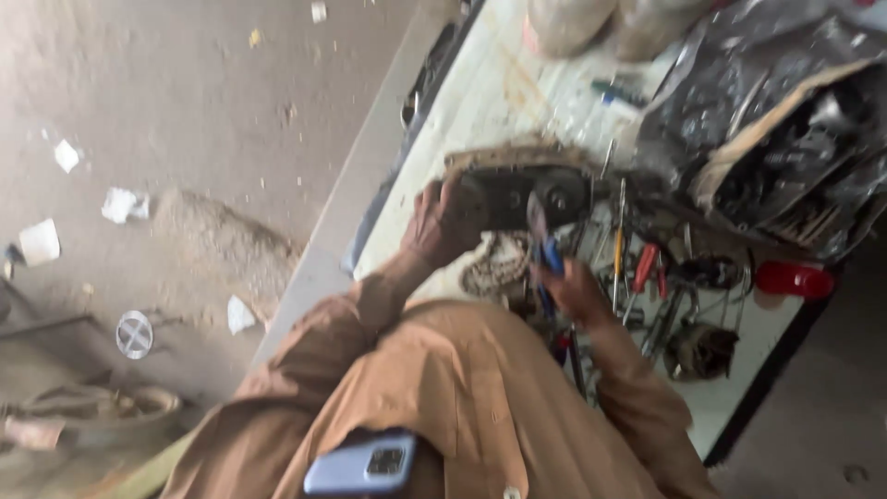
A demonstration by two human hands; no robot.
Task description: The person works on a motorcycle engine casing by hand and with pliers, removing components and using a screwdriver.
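Blue-handled tool (551, 254) apparently in curled right fingers (575, 288).

I see my left hand (448, 222) gripping the dark engine part (527, 192) on the workbench (480, 92), my right hand (577, 291) holding a blue-handled tool (552, 254) just beside that part.

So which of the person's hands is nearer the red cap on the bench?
Right. The right hand, holding a blue-handled tool, is closer to the red cap; the left hand rests on the dark metal part, farther away.
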